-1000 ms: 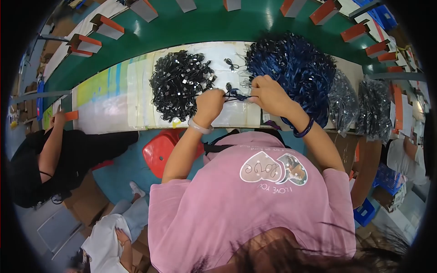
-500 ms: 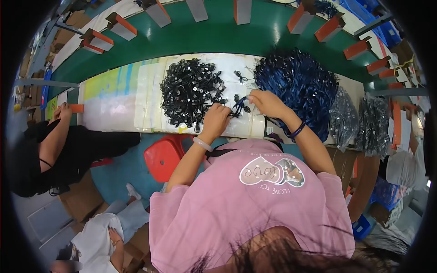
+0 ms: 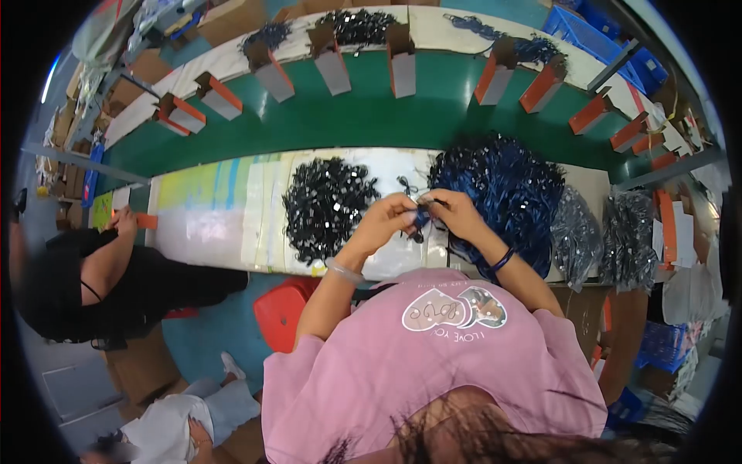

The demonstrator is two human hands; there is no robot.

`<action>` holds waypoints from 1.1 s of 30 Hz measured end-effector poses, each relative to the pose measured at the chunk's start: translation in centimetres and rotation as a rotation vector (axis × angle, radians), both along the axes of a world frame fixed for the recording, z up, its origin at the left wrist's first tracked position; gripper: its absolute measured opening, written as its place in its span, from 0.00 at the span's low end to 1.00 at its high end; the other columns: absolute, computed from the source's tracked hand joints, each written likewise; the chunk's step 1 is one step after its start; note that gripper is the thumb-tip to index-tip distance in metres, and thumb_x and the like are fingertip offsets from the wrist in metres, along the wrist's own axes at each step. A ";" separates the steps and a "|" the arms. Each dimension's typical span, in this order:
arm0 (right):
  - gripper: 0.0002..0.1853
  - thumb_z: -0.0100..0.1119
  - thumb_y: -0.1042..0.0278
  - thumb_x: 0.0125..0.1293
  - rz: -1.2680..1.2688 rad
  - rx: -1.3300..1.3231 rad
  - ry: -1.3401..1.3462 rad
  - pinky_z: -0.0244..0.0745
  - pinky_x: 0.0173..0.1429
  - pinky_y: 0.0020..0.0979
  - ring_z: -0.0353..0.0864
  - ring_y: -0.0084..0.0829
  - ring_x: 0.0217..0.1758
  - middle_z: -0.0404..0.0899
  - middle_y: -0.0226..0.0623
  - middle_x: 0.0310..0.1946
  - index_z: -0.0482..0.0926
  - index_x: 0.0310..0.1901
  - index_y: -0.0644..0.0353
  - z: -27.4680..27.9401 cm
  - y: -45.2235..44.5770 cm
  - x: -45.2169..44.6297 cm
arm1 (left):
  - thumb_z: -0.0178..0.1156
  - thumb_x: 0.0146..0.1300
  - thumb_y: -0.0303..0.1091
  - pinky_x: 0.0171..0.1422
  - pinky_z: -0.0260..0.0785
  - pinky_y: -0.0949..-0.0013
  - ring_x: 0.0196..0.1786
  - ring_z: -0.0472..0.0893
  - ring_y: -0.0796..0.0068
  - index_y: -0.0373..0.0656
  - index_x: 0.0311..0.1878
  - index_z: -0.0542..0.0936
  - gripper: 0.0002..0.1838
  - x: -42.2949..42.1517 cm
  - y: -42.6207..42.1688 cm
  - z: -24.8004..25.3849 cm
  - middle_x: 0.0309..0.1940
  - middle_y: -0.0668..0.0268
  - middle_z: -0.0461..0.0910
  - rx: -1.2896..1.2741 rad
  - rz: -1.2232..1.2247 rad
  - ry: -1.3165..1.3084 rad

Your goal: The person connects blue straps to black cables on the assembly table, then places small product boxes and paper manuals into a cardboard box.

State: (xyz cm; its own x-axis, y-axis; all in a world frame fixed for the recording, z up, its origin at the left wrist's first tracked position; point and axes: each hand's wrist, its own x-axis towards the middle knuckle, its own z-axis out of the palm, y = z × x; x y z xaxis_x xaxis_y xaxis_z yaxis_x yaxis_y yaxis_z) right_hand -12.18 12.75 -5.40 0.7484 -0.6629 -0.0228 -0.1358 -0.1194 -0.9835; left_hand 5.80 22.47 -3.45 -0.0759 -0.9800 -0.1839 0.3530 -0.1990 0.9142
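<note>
Holding one dark cable (image 3: 421,219), two hands (image 3: 386,220) (image 3: 457,213) meet between two cable heaps (image 3: 328,210) (image 3: 510,201).

Brought left hand (image 3: 384,222) close to right hand (image 3: 457,212), bunching dark cable (image 3: 421,219) between them, versus stretched one second ago. Tilted view upward, bringing black cable heap (image 3: 362,27) on far counter (image 3: 430,37) into sight.

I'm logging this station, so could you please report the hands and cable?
Left hand and right hand close together, both holding a dark cable. Black cable pile left, blue cable pile right. Nothing visibly blocking.
</note>
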 end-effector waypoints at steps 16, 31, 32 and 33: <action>0.11 0.53 0.67 0.71 -0.528 0.471 -0.174 0.82 0.42 0.29 0.84 0.32 0.43 0.81 0.41 0.42 0.75 0.46 0.66 0.2 -15.4 -2.3 | 0.62 0.53 0.26 0.63 0.65 0.54 0.61 0.69 0.47 0.40 0.56 0.74 0.24 -4.9 -6.1 -3.5 0.62 0.51 0.67 -0.648 0.135 -1.283; 0.11 0.53 0.69 0.56 -0.174 -1.392 1.105 0.60 0.66 0.43 0.74 0.35 0.55 0.83 0.32 0.38 0.85 0.37 0.52 2.1 -36.1 -0.6 | 0.59 0.57 0.24 0.55 0.70 0.59 0.54 0.73 0.53 0.42 0.44 0.80 0.11 -2.4 -4.8 -5.8 0.53 0.57 0.74 -0.435 0.041 -1.188; 0.13 0.52 0.70 0.57 -0.136 -1.238 1.208 0.50 0.71 0.47 0.68 0.37 0.61 0.81 0.31 0.43 0.84 0.42 0.53 1.6 -35.9 0.0 | 0.59 0.58 0.25 0.54 0.70 0.59 0.53 0.74 0.54 0.42 0.44 0.80 0.10 -2.4 -4.5 -5.9 0.52 0.58 0.75 -0.432 0.018 -1.165; 0.14 0.51 0.69 0.58 -0.159 -1.285 1.182 0.51 0.71 0.46 0.68 0.37 0.62 0.80 0.32 0.46 0.82 0.45 0.54 1.0 -35.8 -0.1 | 0.59 0.58 0.26 0.54 0.70 0.60 0.52 0.75 0.55 0.42 0.43 0.80 0.09 -2.5 -4.3 -6.1 0.51 0.58 0.76 -0.393 0.005 -1.158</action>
State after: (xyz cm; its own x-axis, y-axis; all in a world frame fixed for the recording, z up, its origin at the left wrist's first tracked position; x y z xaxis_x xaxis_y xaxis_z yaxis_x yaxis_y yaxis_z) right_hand -12.25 -23.03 -4.44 0.6501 -0.7542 0.0921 -0.7317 -0.5889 0.3432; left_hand 3.31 18.19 -9.53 -0.0599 -0.9839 0.1682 -0.7096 0.1605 0.6861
